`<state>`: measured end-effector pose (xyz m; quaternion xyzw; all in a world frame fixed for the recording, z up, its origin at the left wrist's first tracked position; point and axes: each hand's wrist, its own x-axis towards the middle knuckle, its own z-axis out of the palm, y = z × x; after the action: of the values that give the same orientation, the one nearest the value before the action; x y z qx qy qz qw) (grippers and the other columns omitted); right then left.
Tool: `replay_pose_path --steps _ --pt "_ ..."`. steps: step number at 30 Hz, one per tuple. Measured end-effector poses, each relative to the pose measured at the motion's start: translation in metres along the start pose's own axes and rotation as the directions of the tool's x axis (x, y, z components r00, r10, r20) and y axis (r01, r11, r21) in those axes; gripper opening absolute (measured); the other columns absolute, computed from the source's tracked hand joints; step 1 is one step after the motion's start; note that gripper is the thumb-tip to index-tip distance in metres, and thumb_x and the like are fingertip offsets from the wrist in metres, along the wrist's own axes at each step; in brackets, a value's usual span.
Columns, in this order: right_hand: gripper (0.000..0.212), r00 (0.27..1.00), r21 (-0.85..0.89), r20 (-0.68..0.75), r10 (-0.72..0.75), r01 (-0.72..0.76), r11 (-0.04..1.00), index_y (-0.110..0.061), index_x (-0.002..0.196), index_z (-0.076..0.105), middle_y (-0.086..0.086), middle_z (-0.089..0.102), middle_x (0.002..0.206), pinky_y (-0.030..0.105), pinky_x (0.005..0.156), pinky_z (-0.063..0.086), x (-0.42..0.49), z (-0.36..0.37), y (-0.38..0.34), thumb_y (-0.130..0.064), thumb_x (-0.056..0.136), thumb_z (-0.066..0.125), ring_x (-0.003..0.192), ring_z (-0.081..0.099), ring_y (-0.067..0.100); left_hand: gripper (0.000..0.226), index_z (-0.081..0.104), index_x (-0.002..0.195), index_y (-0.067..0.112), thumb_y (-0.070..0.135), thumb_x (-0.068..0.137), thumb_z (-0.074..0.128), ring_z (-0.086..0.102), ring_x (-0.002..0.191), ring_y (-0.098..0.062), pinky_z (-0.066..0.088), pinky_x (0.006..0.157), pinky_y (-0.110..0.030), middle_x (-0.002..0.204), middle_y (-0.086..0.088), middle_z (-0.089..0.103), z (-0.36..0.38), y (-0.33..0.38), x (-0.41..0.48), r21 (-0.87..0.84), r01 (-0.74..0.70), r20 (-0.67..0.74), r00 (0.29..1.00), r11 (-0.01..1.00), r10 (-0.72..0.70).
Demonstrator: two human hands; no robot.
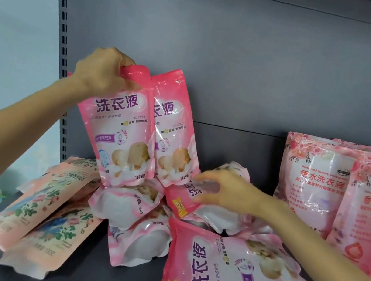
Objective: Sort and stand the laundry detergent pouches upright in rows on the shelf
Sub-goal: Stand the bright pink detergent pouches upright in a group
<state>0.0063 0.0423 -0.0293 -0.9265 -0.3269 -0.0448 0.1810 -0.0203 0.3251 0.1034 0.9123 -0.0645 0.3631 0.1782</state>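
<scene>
My left hand (104,70) grips the top corner of an upright pink detergent pouch (121,134), which leans against a second upright pink pouch (175,138) at the back of the shelf. Both stand on a pile of lying pink pouches (129,207). My right hand (223,188) reaches into that pile, its curled fingers touching a lying pink pouch (184,199); a firm hold cannot be made out. Another pink pouch (230,278) lies flat at the front.
Peach floral pouches (45,210) lie flat at the left. Pale pink rose-printed pouches (317,184) stand upright at the right. The grey shelf board (83,277) shows at the front, with the grey back panel (219,48) and a slotted upright (63,29) behind.
</scene>
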Motion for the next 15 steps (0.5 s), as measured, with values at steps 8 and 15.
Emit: replay_pose_path --steps 8,15 --pt "0.053 0.998 -0.061 0.011 0.059 -0.058 0.996 -0.026 0.117 0.053 -0.013 0.056 0.115 0.024 0.093 0.042 -0.003 -0.003 -0.003 -0.056 0.075 0.066 0.106 0.050 0.006 0.018 0.061 0.072 0.016 0.028 0.079 0.072 0.054 0.073 -0.022 0.039 0.067 -0.032 0.066 0.004 0.056 0.001 -0.006 -0.004 0.015 0.017 -0.025 1.000 1.000 -0.016" --pt "0.035 0.978 0.094 -0.167 0.125 -0.111 0.989 -0.025 0.109 0.056 -0.019 0.056 0.112 0.012 0.088 0.043 -0.052 -0.024 0.018 -0.042 0.080 0.066 0.104 0.054 0.002 0.025 0.066 0.082 0.008 0.032 0.078 0.072 0.055 0.077 -0.022 0.046 0.074 -0.036 0.073 -0.002 0.062 0.008 0.005 0.000 0.032 -0.026 0.003 1.000 0.999 0.026"
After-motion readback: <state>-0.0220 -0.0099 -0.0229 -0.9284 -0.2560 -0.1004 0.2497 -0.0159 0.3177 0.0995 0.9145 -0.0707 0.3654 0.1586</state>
